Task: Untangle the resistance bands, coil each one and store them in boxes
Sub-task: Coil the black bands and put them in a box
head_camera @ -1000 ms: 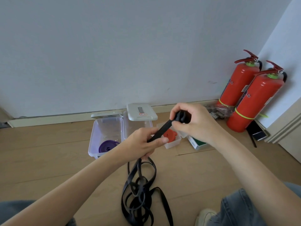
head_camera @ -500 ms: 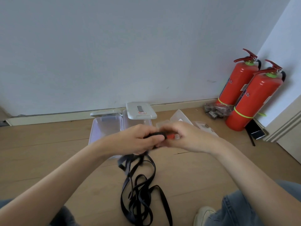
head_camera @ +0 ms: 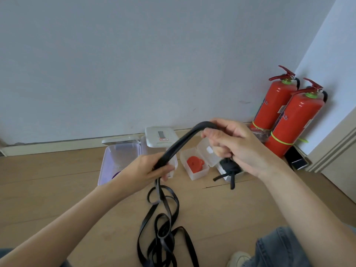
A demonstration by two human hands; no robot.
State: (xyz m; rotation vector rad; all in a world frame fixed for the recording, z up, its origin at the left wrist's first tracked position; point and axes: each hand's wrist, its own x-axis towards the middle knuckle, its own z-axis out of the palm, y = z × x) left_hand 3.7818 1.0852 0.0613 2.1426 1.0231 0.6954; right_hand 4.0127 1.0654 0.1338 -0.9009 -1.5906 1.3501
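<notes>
While the left hand (head_camera: 146,170) pinched the black band (head_camera: 179,143) between thumb and fingers, apparently to feed slack, the right hand (head_camera: 231,145) gripped it higher, fingers curled closed, likely winding a coil. Between the two grips its long axis ran up and rightward; below the left fingers the tangled rest trailed onto the floor (head_camera: 57,189).

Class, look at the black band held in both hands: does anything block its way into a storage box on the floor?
Nothing visible blocks it. Both the left hand and right hand already hold the black band. The large clear box beyond them stands open, though a purple band already lies inside. The band's tail lies loose on the floor.
</notes>
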